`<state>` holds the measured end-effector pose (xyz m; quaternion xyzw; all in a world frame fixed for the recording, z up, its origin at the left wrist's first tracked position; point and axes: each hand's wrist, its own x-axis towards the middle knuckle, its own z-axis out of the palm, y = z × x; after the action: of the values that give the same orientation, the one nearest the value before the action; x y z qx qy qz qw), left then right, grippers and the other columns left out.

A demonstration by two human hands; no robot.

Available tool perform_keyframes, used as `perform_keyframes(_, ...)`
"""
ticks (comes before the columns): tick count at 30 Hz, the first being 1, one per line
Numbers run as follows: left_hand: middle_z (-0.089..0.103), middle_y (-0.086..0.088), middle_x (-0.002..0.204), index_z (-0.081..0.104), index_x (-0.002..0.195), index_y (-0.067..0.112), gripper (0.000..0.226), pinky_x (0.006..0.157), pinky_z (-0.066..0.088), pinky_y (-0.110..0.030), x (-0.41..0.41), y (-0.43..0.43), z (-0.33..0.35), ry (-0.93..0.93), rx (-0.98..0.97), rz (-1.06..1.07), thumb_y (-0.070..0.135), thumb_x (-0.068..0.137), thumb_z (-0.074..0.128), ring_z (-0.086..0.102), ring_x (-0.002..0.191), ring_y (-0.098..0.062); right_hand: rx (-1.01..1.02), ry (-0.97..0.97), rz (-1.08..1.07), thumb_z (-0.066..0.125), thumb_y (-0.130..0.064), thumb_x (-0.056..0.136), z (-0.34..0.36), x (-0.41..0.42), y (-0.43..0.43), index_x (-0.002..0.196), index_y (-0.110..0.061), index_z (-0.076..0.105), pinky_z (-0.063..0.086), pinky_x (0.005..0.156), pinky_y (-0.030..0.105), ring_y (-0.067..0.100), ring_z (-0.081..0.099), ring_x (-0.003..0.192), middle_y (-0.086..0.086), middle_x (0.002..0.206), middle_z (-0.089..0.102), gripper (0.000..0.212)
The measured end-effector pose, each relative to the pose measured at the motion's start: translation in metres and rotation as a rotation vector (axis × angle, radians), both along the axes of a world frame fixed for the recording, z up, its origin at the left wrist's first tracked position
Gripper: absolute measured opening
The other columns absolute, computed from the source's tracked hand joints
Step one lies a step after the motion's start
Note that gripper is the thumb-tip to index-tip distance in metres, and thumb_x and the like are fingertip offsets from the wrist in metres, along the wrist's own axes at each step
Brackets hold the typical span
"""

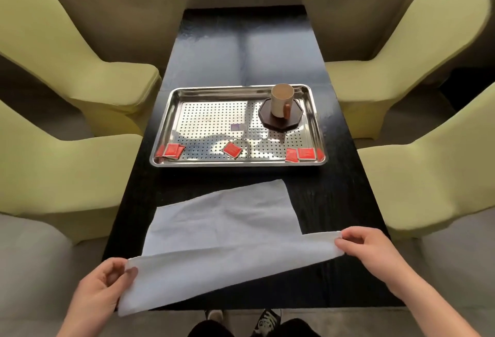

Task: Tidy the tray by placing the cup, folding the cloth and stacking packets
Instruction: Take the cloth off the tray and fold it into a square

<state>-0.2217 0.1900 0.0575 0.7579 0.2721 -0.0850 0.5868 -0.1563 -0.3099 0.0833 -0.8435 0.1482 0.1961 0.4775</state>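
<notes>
- Cup (pixel 281 99) already stands on the dark coaster (pixel 280 117), far right of the tray (pixel 171 111).
- Cloth (pixel 222 235) lies on the black table (pixel 241 50) before the tray, mid-fold: left hand (pixel 103 284) and right hand (pixel 368 247) each pinch a near corner, lifted.
- Red packets (pixel 231 149) lie scattered along the tray's near edge, perhaps five, unstacked.

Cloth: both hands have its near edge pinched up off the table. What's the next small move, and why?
Probably carry that lifted edge forward and lay it on the far edge. The left hand and right hand each pinch a near corner of the white cloth, whose far half lies flat on the black table. The cup is already on the tray; the red packets are still scattered.
</notes>
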Motion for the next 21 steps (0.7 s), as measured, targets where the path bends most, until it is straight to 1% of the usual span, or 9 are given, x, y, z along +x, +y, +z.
perform_keyframes(3, 0.074, -0.018, 0.074, 0.073, 0.079, 0.022, 0.018, 0.064, 0.051, -0.029, -0.005, -0.004, 0.001, 0.019, 0.03, -0.061, 0.007, 0.088, 0.069, 0.067, 0.067, -0.023, -0.005, 0.033, 0.027, 0.071, -0.017, 0.091, -0.003, -0.008, -0.007, 0.072, -0.031, 0.076, 0.047, 0.069, 0.028, 0.001, 0.065, 0.068, -0.005, 0.073, 0.072, 0.024)
perform_keyframes(5, 0.073, -0.016, 0.071, 0.072, 0.079, 0.022, 0.017, 0.066, 0.048, -0.03, -0.005, -0.01, -0.001, 0.024, 0.05, -0.064, 0.008, 0.089, 0.07, 0.067, 0.064, -0.022, -0.012, 0.048, 0.028, 0.069, -0.016, 0.092, -0.005, -0.01, -0.01, 0.071, -0.03, 0.076, 0.048, 0.069, 0.03, 0.008, 0.066, 0.071, -0.003, 0.073, 0.072, 0.025)
perform_keyframes(7, 0.074, -0.013, 0.071, 0.072, 0.08, 0.02, 0.014, 0.063, 0.05, -0.029, 0.002, -0.015, -0.006, 0.021, 0.071, -0.025, 0.01, 0.09, 0.069, 0.069, 0.063, -0.021, -0.013, 0.045, 0.025, 0.068, -0.017, 0.093, -0.007, -0.007, -0.01, 0.073, -0.028, 0.076, 0.052, 0.073, 0.037, 0.019, 0.068, 0.077, 0.001, 0.075, 0.072, 0.024)
perform_keyframes(9, 0.075, -0.01, 0.074, 0.072, 0.084, 0.017, 0.009, 0.067, 0.053, -0.037, 0.019, -0.02, -0.01, 0.021, 0.074, 0.034, 0.014, 0.091, 0.069, 0.072, 0.07, -0.024, -0.009, 0.015, 0.003, 0.068, -0.017, 0.093, -0.007, 0.004, -0.006, 0.075, -0.025, 0.076, 0.055, 0.08, 0.044, 0.025, 0.069, 0.082, 0.003, 0.077, 0.072, 0.021)
perform_keyframes(11, 0.074, -0.011, 0.08, 0.071, 0.089, 0.014, 0.006, 0.073, 0.052, -0.047, 0.045, -0.026, -0.01, 0.004, 0.047, 0.077, 0.018, 0.092, 0.068, 0.07, 0.081, -0.032, 0.008, -0.03, -0.045, 0.069, -0.019, 0.093, -0.006, 0.023, 0.005, 0.077, -0.025, 0.076, 0.056, 0.082, 0.043, 0.024, 0.069, 0.085, 0.0, 0.078, 0.073, 0.018)
perform_keyframes(14, 0.072, -0.016, 0.093, 0.069, 0.093, 0.013, 0.01, 0.08, 0.054, -0.052, 0.095, -0.032, 0.0, -0.071, 0.007, 0.144, 0.023, 0.091, 0.069, 0.068, 0.089, -0.034, 0.064, -0.091, -0.121, 0.067, -0.022, 0.094, -0.002, 0.058, 0.028, 0.09, -0.026, 0.075, 0.058, 0.086, 0.041, 0.017, 0.069, 0.091, -0.004, 0.088, 0.074, 0.009)
perform_keyframes(16, 0.072, -0.015, 0.096, 0.068, 0.094, 0.013, 0.014, 0.085, 0.054, -0.053, 0.126, -0.034, 0.011, -0.135, -0.027, 0.187, 0.026, 0.088, 0.072, 0.067, 0.091, -0.032, 0.106, -0.152, -0.156, 0.067, -0.024, 0.094, 0.002, 0.079, 0.041, 0.095, -0.026, 0.074, 0.057, 0.088, 0.041, 0.016, 0.069, 0.095, -0.004, 0.095, 0.074, 0.007)
perform_keyframes(18, 0.072, -0.012, 0.097, 0.069, 0.094, 0.017, 0.015, 0.086, 0.056, -0.052, 0.145, -0.034, 0.019, -0.175, -0.021, 0.186, 0.029, 0.086, 0.073, 0.067, 0.094, -0.032, 0.136, -0.215, -0.162, 0.067, -0.024, 0.094, 0.006, 0.094, 0.05, 0.096, -0.025, 0.073, 0.057, 0.087, 0.04, 0.015, 0.069, 0.096, -0.004, 0.096, 0.074, 0.006)
perform_keyframes(21, 0.073, -0.014, 0.101, 0.067, 0.093, 0.018, 0.01, 0.079, 0.057, -0.045, 0.148, -0.031, 0.02, -0.19, -0.05, 0.229, 0.025, 0.088, 0.072, 0.069, 0.09, -0.029, 0.2, -0.271, -0.205, 0.068, -0.021, 0.094, 0.01, 0.105, 0.057, 0.096, -0.023, 0.074, 0.059, 0.087, 0.042, 0.018, 0.07, 0.095, 0.0, 0.097, 0.074, 0.006)
